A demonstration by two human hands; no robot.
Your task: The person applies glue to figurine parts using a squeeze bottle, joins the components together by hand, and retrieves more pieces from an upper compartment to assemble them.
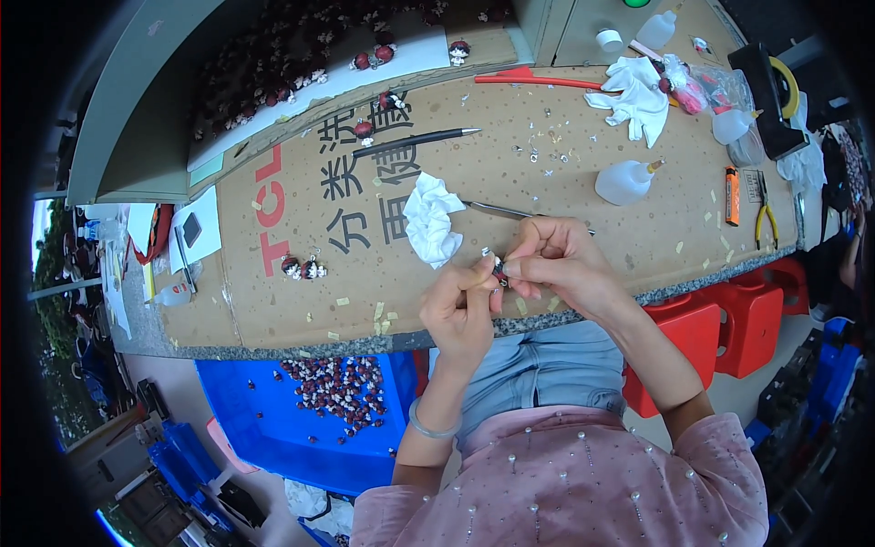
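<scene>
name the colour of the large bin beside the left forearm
Blue; the bin shows best in the head view.

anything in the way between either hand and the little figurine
Nothing visible: the left hand and right hand both have fingers on the small figurine. The crumpled white wad and slim metal tool lie beyond, not in between.

Open-fronted shelf cabinet (123, 118), grey-green, 11 o'clock. Workbench (264, 319), cardboard-topped, centre toward 12 o'clock. Red stools (672, 346), between 3 and 4 o'clock. Window (43, 223), greenery (55, 319) outside, 9 o'clock. Pale floor (178, 383), 8 o'clock.
</scene>
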